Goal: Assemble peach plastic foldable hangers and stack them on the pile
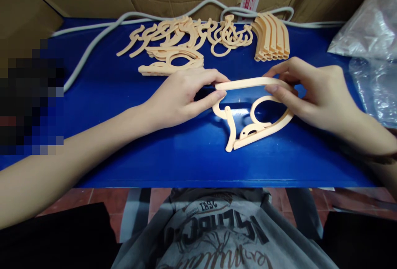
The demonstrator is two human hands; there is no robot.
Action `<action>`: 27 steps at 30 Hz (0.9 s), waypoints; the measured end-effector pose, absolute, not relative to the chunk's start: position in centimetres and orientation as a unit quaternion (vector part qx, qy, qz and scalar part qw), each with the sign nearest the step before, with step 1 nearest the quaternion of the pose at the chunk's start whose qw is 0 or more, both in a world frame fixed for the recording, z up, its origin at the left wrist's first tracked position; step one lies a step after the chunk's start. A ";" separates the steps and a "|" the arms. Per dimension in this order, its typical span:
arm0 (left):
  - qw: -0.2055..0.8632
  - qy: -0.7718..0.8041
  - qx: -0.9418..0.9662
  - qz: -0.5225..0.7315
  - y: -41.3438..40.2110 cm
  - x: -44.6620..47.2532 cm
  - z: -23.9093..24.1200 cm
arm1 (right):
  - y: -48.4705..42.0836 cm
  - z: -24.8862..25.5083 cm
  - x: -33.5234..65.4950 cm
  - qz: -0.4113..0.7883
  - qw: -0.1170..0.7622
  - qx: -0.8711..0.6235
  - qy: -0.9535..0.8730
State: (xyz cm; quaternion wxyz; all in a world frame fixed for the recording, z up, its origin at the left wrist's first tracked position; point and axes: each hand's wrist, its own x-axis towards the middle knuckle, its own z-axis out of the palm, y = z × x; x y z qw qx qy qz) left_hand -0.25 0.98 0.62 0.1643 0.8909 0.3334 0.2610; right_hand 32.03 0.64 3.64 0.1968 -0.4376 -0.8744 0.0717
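A peach plastic hanger assembly (pixel 248 130) sits just above the blue table (pixel 186 157), between both hands. My left hand (pixel 182 95) pinches the left end of its curved arm piece (pixel 245 82) and the hook part below. My right hand (pixel 313 91) grips the arm's right end, fingers wrapped round it. The hook and lower arm hang down toward the table.
Loose peach hooks (pixel 173 33) and rings lie at the back, a short stack of arms (pixel 170 62) nearer, and a neat stack of curved arms (pixel 273 41) at back right. A grey cable (pixel 93 45) runs along the back. Clear plastic bags (pixel 372 54) sit at right; cardboard boxes behind.
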 end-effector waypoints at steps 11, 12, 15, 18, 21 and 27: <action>0.133 0.297 0.916 0.234 1.0 -0.3 0.3 | 1.0 3.2 31.9 0.128 0.128 -0.400 -0.899; 0.130 0.292 0.918 0.234 1.1 -0.3 0.3 | 1.0 3.2 31.9 0.127 0.125 -0.398 -0.900; 0.122 0.273 0.923 0.242 1.1 -0.2 0.1 | 0.9 3.3 31.8 0.123 0.112 -0.390 -0.906; 0.117 0.265 0.926 0.242 1.2 -0.2 0.0 | 0.8 3.3 31.8 0.113 0.099 -0.384 -0.911; 0.113 0.266 0.927 0.240 1.2 -0.2 0.0 | 0.7 3.4 31.8 0.104 0.095 -0.382 -0.913; 0.112 0.277 0.924 0.240 1.1 -0.2 0.0 | 0.7 3.4 31.8 0.106 0.099 -0.380 -0.914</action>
